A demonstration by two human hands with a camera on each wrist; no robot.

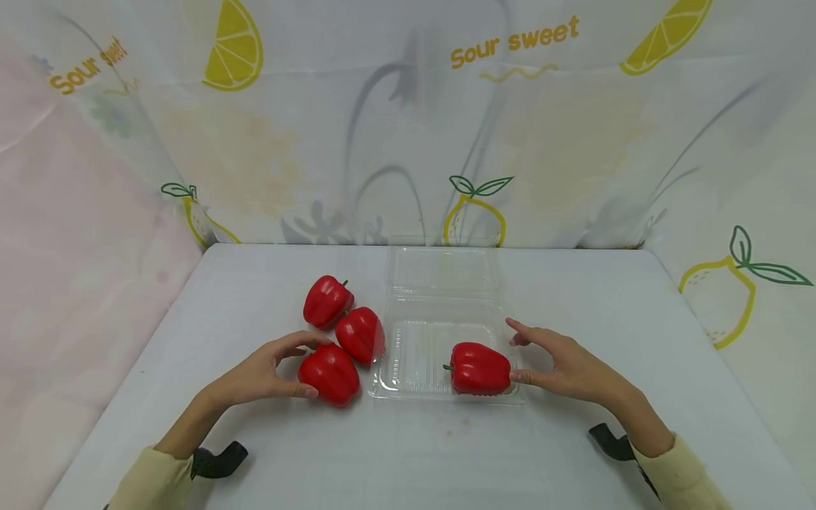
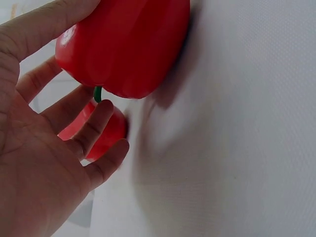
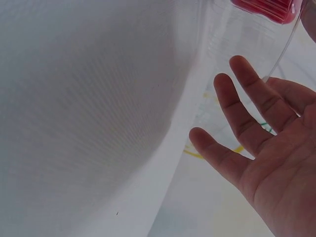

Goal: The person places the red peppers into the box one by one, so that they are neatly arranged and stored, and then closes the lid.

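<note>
My left hand (image 1: pixel 283 365) has its thumb and index finger about the nearest red bell pepper (image 1: pixel 329 375) on the table. In the left wrist view the thumb lies against this bell pepper (image 2: pixel 123 44), its green stem turned toward the loosely bent other fingers. A clear plastic clamshell box (image 1: pixel 408 354) lies with its lid folded back, one red bell pepper (image 1: pixel 480 369) on its side in the right part. At the box's right edge is my right hand (image 1: pixel 567 365), fingers spread, thumb tip by that pepper; whether it touches pepper or wall I cannot tell.
Two more red bell peppers, one at the back (image 1: pixel 328 302) and one beside the box's left edge (image 1: pixel 360 335), stand close together. The white table (image 1: pixel 287 460) meets a lemon-print cloth (image 1: pixel 408 142) at the back.
</note>
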